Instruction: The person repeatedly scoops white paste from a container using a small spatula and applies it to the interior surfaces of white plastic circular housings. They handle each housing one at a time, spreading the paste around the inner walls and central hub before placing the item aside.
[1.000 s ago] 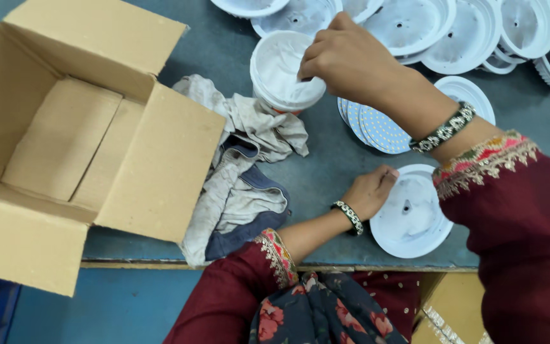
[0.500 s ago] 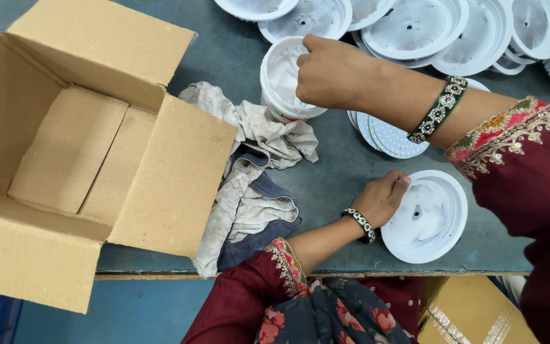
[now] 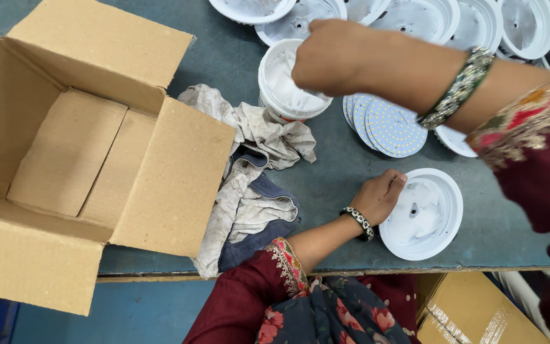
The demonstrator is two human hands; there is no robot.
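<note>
Fingers of the left hand (image 3: 380, 196) curl onto the round white plastic dish (image 3: 423, 215) near the tabletop's front edge; the right hand (image 3: 331, 56), fisted, dips into a pasty white tub (image 3: 286, 83) beside crumpled rags (image 3: 249, 185).

Round white plastic housing (image 3: 423, 215), touching the left hand (image 3: 380, 196) fingertips, is looking smooth, slightly glossy. White plastic tub (image 3: 286, 83), under the right hand (image 3: 332, 57) fingers, is showing a matt, smeared inner wall. Round white LED discs (image 3: 386, 124), between both hands, are appearing flat, dotted. Crumpled grey-blue cloth rags (image 3: 249, 191) are looking soft, stained. Open brown cardboard box (image 3: 84, 153) is reading matt, fibrous. Dark table top (image 3: 326, 185) is appearing matt.
</note>
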